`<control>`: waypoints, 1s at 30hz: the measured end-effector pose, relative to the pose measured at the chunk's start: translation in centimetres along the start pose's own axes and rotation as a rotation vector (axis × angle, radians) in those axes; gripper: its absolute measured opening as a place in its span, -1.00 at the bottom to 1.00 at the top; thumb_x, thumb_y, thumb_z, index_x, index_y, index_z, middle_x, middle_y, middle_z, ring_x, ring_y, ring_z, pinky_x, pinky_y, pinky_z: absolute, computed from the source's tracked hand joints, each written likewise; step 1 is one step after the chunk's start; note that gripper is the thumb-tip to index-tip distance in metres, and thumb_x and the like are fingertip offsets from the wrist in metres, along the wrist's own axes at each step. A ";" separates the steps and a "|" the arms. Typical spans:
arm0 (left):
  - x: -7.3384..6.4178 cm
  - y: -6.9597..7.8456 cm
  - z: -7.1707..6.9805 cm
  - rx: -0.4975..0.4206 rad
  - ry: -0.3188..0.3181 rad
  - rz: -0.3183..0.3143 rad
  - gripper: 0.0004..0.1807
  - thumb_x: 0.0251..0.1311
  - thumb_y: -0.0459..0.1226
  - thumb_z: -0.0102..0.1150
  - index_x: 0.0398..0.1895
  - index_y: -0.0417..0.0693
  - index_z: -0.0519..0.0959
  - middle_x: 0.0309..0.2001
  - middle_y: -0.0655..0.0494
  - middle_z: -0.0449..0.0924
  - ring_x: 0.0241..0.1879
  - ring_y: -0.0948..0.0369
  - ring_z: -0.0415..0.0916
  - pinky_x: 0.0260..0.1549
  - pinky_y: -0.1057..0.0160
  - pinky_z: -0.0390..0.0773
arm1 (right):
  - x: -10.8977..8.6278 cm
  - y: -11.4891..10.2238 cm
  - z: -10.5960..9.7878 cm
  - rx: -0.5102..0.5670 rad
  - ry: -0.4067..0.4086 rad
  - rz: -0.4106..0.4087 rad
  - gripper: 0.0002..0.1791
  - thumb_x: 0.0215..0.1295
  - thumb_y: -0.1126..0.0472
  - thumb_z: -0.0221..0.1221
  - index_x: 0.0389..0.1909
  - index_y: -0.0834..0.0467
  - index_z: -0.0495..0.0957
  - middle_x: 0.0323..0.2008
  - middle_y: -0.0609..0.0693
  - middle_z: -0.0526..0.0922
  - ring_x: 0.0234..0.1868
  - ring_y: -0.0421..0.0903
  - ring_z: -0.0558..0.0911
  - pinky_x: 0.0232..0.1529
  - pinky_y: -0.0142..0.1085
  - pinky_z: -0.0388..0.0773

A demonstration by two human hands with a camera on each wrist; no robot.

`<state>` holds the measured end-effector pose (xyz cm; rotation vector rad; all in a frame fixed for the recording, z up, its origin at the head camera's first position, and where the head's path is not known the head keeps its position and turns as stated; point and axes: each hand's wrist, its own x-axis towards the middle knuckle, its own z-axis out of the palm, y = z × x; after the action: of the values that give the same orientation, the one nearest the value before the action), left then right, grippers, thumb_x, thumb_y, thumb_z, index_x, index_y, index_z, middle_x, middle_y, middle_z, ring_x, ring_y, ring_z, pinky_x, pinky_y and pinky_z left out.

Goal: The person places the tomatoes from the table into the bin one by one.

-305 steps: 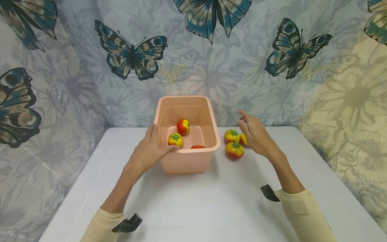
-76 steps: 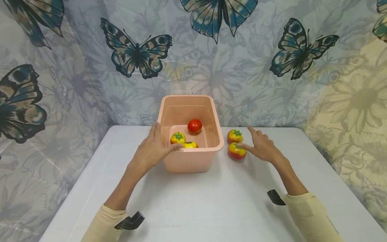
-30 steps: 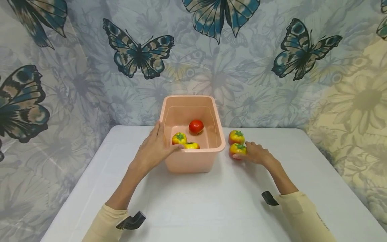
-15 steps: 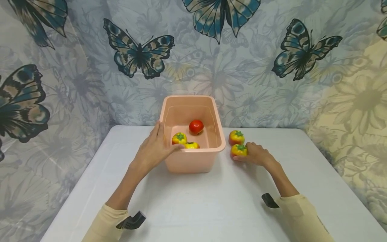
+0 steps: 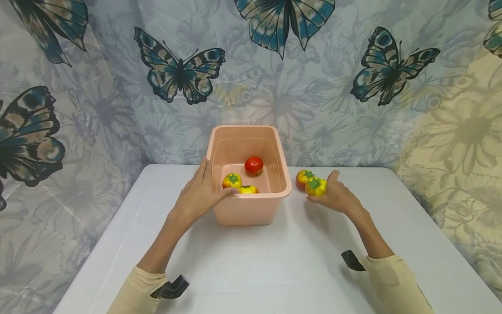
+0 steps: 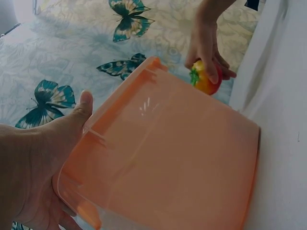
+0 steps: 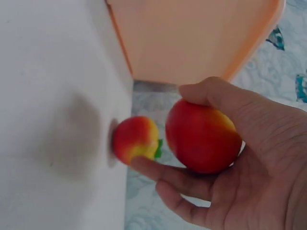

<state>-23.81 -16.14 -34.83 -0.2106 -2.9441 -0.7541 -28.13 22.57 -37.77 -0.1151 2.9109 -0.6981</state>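
Note:
My left hand [image 5: 198, 187] holds the near left corner of a peach plastic bin [image 5: 245, 211], thumb over its front rim and fingers along the left side. Inside lie a tomato with its red side up [image 5: 254, 165] and two yellow-topped ones with green calyxes, one of them partly hidden by the front rim. To the right of the bin, my right hand [image 5: 340, 196] pinches a red-and-yellow tomato [image 7: 204, 139] between thumb and fingers, raised off the table. Another such tomato [image 7: 134, 139] sits on the table just behind it, partly covered by the held one in the head view.
The white table [image 5: 251, 270] ends at a wall hung with butterfly-and-flower cloth [image 5: 282, 96]. The bin stands near the table's back edge. Each wrist carries a small black camera, the left one [image 5: 170, 288] and the right one [image 5: 353, 261].
Ten seconds ago three tomatoes showed beside the bin. In the last second my right hand has gripped the nearer one and lifted it. My left hand has stayed on the bin.

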 end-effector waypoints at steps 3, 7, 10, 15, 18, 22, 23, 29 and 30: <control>-0.1 -0.1 0.0 -0.002 0.002 -0.001 0.42 -0.16 0.64 -0.15 0.57 -0.09 -0.26 0.59 -0.09 -0.29 0.49 -0.18 0.04 0.27 -0.25 0.32 | -0.2 -0.5 -0.4 0.047 0.030 -0.016 0.17 0.12 -0.21 0.30 0.32 0.45 -0.22 -0.32 0.29 0.62 -0.45 -0.01 0.60 -0.43 -0.28 0.55; 0.0 0.0 0.0 -0.005 0.000 0.000 0.39 -0.12 0.61 -0.09 0.57 -0.09 -0.26 0.59 -0.08 -0.30 0.49 -0.19 0.04 0.28 -0.26 0.31 | -0.5 -1.1 -0.9 0.066 0.055 -0.019 0.20 0.18 -0.29 0.22 0.42 0.34 -0.29 -0.24 0.34 0.63 -0.49 -0.03 0.63 -0.45 -0.27 0.60; -0.1 0.0 0.0 -0.005 -0.004 0.000 0.42 -0.17 0.64 -0.14 0.57 -0.10 -0.26 0.59 -0.08 -0.31 0.49 -0.19 0.04 0.28 -0.26 0.31 | -0.6 -1.7 -1.3 0.055 0.079 -0.025 0.23 0.21 -0.35 0.16 0.48 0.31 -0.36 -0.18 0.37 0.61 -0.50 -0.04 0.64 -0.47 -0.27 0.60; -0.1 0.1 -0.1 -0.010 -0.004 -0.006 0.44 -0.22 0.67 -0.20 0.58 -0.07 -0.26 0.60 -0.06 -0.32 0.49 -0.19 0.04 0.27 -0.25 0.32 | -0.9 -2.6 -1.7 0.041 0.124 -0.051 0.17 0.26 -0.40 0.06 0.47 0.33 -0.30 -0.22 0.33 0.59 -0.53 -0.05 0.63 -0.52 -0.30 0.57; -0.1 0.1 -0.1 -0.008 -0.002 -0.005 0.44 -0.21 0.67 -0.19 0.58 -0.07 -0.26 0.60 -0.07 -0.31 0.49 -0.19 0.05 0.27 -0.25 0.33 | -1.0 -3.1 -1.9 0.044 0.142 -0.051 0.18 0.25 -0.45 0.02 0.45 0.35 -0.26 -0.24 0.30 0.58 -0.53 -0.05 0.62 -0.53 -0.31 0.55; -0.1 0.0 -0.2 -0.006 0.000 -0.005 0.44 -0.20 0.66 -0.17 0.58 -0.07 -0.27 0.59 -0.07 -0.31 0.50 -0.18 0.04 0.28 -0.24 0.32 | -1.2 -3.7 -2.1 0.054 0.159 -0.051 0.16 0.24 -0.46 0.01 0.43 0.36 -0.23 -0.29 0.28 0.58 -0.53 -0.03 0.61 -0.56 -0.32 0.53; -0.1 0.0 -0.2 -0.008 -0.001 -0.006 0.44 -0.20 0.66 -0.17 0.58 -0.07 -0.26 0.59 -0.07 -0.31 0.50 -0.17 0.03 0.28 -0.24 0.32 | -1.2 -3.9 -2.1 0.058 0.163 -0.054 0.16 0.25 -0.45 0.01 0.42 0.36 -0.23 -0.30 0.28 0.58 -0.53 -0.03 0.60 -0.56 -0.32 0.52; -0.1 0.0 -0.1 -0.005 -0.002 -0.004 0.45 -0.22 0.68 -0.22 0.58 -0.09 -0.24 0.60 -0.06 -0.31 0.50 -0.15 0.04 0.28 -0.22 0.34 | -1.3 -4.7 -2.2 0.080 0.185 -0.073 0.09 0.25 -0.45 0.01 0.36 0.34 -0.16 -0.26 0.28 0.54 -0.47 0.01 0.61 -0.53 -0.32 0.51; -0.1 -0.1 0.0 -0.004 -0.001 -0.004 0.45 -0.23 0.68 -0.22 0.58 -0.10 -0.24 0.60 -0.06 -0.31 0.50 -0.15 0.04 0.28 -0.21 0.34 | -1.3 -4.9 -2.2 0.081 0.192 -0.076 0.08 0.25 -0.45 0.01 0.35 0.34 -0.15 -0.27 0.28 0.54 -0.46 0.02 0.61 -0.53 -0.32 0.50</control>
<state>-23.68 -16.22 -34.83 -0.2060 -2.9454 -0.7613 -26.97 19.33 -33.48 -0.1591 3.0675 -0.8847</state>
